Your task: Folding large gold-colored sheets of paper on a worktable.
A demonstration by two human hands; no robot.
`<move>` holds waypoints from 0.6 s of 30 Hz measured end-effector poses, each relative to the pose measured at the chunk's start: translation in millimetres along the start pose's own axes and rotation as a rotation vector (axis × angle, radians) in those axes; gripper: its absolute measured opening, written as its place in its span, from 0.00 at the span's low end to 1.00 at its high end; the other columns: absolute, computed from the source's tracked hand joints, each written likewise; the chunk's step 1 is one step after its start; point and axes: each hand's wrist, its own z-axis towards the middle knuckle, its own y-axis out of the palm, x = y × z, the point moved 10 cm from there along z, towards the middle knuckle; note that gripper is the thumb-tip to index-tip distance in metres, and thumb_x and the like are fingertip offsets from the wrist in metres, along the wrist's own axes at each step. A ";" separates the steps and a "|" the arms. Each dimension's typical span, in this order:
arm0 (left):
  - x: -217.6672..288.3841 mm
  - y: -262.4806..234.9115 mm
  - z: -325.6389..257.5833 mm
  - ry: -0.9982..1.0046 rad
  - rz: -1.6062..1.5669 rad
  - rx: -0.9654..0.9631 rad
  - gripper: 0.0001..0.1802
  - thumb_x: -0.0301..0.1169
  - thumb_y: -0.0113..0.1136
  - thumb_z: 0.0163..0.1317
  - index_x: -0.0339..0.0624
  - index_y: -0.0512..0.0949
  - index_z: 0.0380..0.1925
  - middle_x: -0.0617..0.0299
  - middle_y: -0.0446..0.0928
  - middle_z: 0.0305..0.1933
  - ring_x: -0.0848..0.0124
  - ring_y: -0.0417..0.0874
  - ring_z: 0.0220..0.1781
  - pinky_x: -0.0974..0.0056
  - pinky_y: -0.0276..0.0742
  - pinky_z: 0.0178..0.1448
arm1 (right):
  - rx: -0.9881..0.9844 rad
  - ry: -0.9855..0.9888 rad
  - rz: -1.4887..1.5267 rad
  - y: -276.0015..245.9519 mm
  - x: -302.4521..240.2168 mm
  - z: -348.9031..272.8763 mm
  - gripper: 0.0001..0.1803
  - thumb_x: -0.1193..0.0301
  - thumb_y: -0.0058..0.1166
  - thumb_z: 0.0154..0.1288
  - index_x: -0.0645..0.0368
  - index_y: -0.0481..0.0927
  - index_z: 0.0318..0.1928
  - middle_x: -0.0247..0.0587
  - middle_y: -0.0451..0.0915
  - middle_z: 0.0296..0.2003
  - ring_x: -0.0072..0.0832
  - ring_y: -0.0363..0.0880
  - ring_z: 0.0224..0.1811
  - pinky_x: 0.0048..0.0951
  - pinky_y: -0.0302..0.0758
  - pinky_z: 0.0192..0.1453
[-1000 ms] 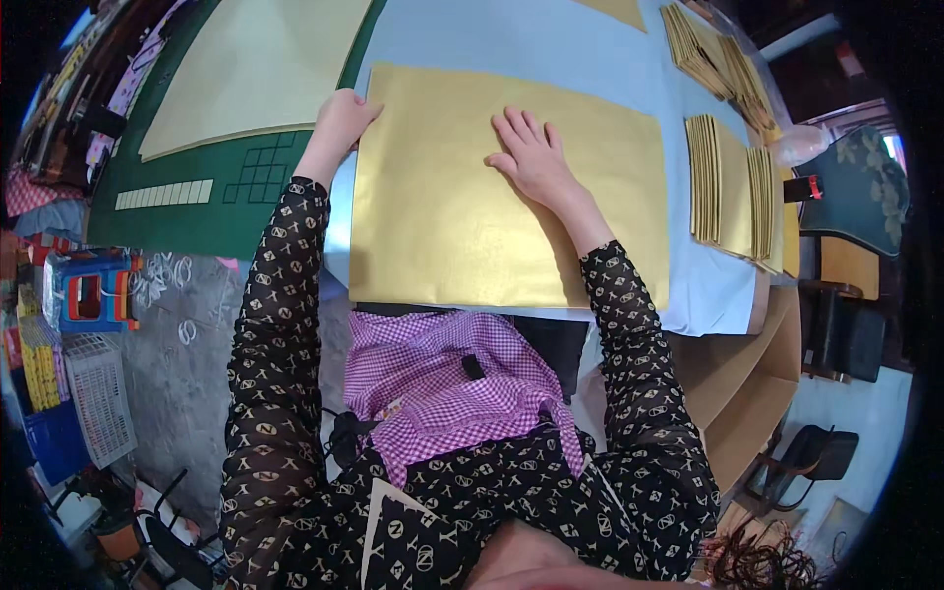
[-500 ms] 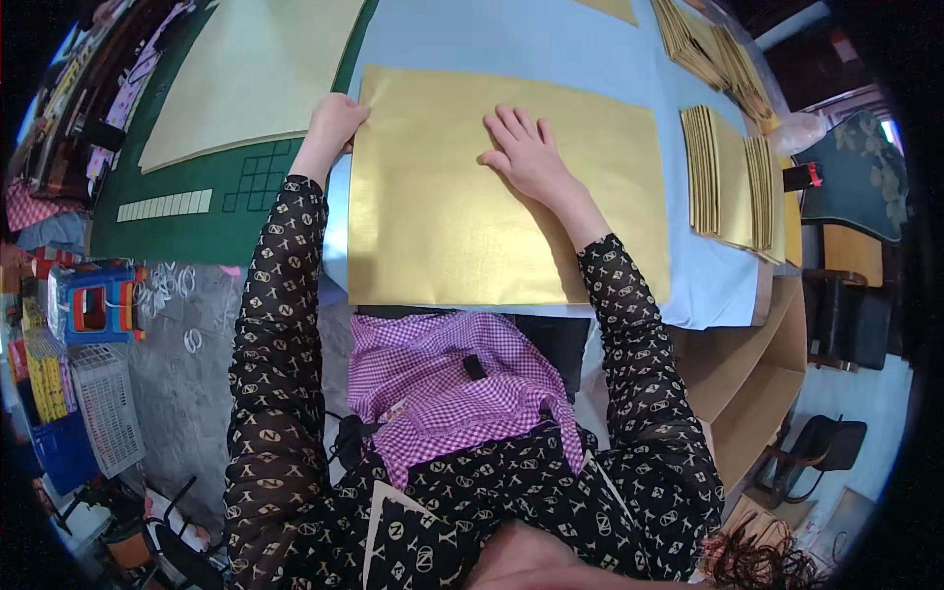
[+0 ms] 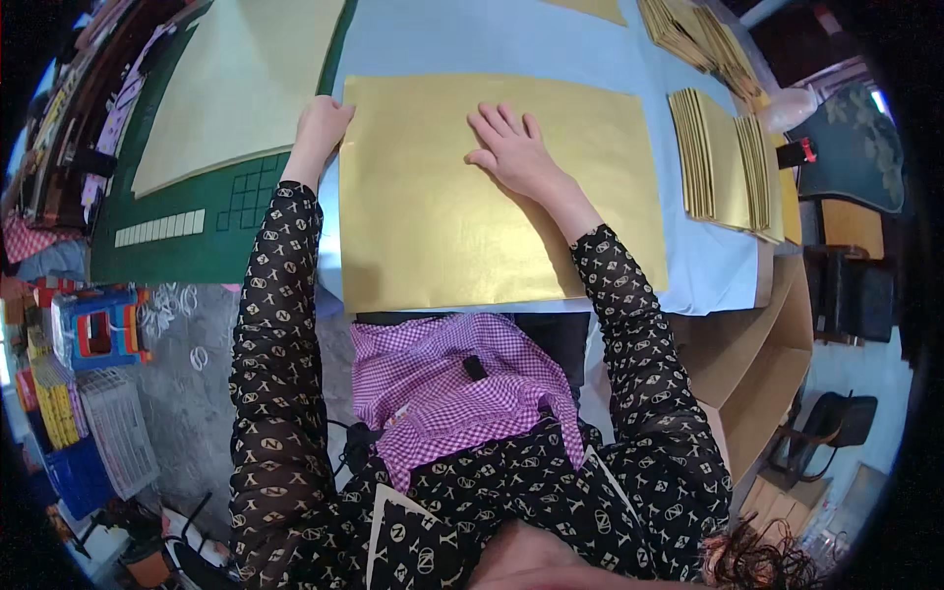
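A large sheet of gold paper (image 3: 423, 226) lies flat on the table in front of me, its near edge at the table's front. My left hand (image 3: 324, 126) is closed at the sheet's left edge, near the far left corner, with the fingers curled and partly hidden; it seems to pinch the paper there. Flat on the sheet's upper middle rests my right hand (image 3: 511, 149), palm down with the fingers spread. A light blue covering (image 3: 462, 44) shows beneath and beyond the sheet.
Folded gold paper bundles (image 3: 713, 162) stand at the right side, more at the far right. On the left, a green mat (image 3: 162, 258) carries pale sheets (image 3: 236, 88) and a white strip of squares (image 3: 159, 228). An open cardboard box (image 3: 762, 393) sits below the table's right edge.
The view has shifted slightly, so the table and sheet appear turned a little. Both hands keep their places on the gold paper.
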 end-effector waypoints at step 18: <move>-24.7 1.4 38.4 0.123 0.163 0.089 0.21 0.38 0.61 0.55 0.38 0.75 0.47 0.44 0.79 0.45 0.49 0.79 0.50 0.54 0.74 0.53 | 0.110 0.090 0.085 -20.7 78.5 -9.5 0.35 0.49 0.42 0.66 0.61 0.59 0.65 0.52 0.57 0.67 0.44 0.50 0.71 0.46 0.48 0.73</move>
